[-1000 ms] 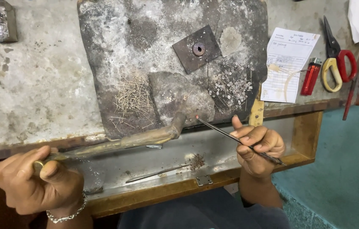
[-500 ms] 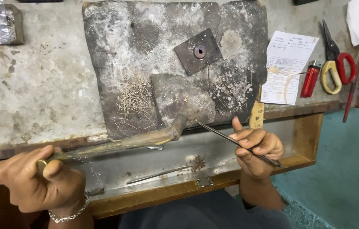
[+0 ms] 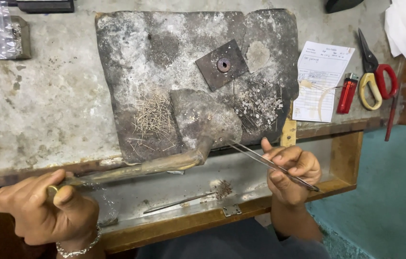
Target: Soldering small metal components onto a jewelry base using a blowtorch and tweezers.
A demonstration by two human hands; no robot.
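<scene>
My left hand (image 3: 47, 206) grips the end of a long brownish torch pipe (image 3: 155, 165) whose curved tip ends at a small grey block (image 3: 198, 117) on the scorched soldering board (image 3: 131, 52). My right hand (image 3: 289, 170) holds thin metal tweezers (image 3: 255, 156), their points reaching toward the block's lower right edge. A heap of short wire pins (image 3: 154, 117) lies left of the block, and several tiny metal bits (image 3: 260, 103) are scattered to its right. A dark square plate with a ring (image 3: 222, 64) sits above.
A printed paper slip (image 3: 320, 79), a red lighter (image 3: 348, 93) and scissors with red and cream handles (image 3: 375, 79) lie at the right. A plastic bag on a block (image 3: 1, 36) is at the top left. Below the bench edge, a metal-lined drawer tray (image 3: 260, 192) holds a thin rod (image 3: 179, 202).
The view has shifted slightly; both hands keep their grips, and the pipe tip and tweezers stay by the grey block.
</scene>
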